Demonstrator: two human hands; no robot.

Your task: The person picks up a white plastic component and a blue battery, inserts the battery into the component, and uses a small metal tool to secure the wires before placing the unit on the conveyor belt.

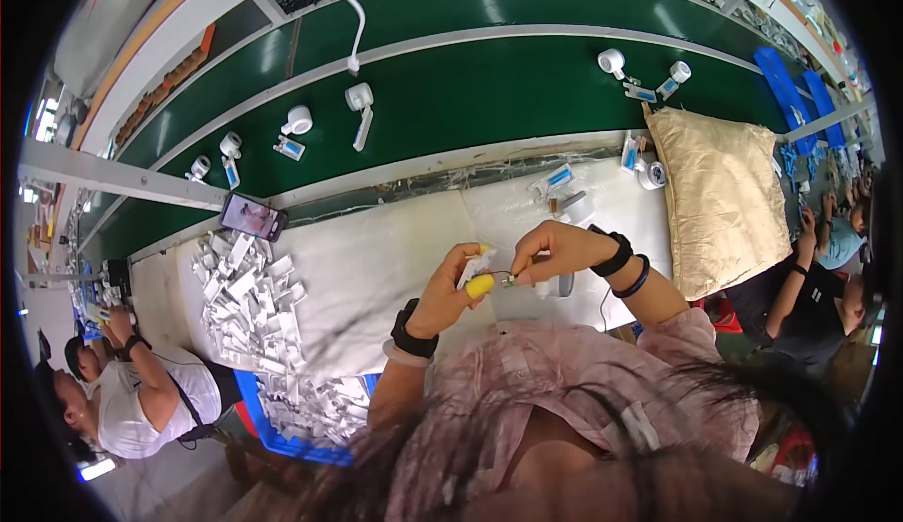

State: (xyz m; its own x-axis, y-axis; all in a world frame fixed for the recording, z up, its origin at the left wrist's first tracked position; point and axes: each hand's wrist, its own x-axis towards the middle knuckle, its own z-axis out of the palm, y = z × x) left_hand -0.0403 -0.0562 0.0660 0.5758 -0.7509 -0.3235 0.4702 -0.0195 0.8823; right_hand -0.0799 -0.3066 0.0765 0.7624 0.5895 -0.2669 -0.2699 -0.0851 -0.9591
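Observation:
Above the pale work surface point(376, 259), my left hand point(440, 298) is closed around a small white plastic part point(477, 264). Yellow covers point(480, 286) sit on its thumb and a fingertip. Just to the right, my right hand point(557, 251) pinches a thin dark wire point(504, 272) with a tiny light-coloured piece near its end; its exact kind is too small to tell. The wire runs toward the white part. Partly hidden beneath my right hand is a round white-and-grey piece point(565, 284). A white round housing point(576, 208) lies beyond that hand.
White plastic parts are heaped point(246, 301) at left, with more in a blue bin point(273, 435). A phone point(253, 217) leans behind the heap. A gold cushion-like bag point(720, 202) stands at right. White round-headed units point(358, 99) lie on the green belt point(451, 99). Other people sit on both sides.

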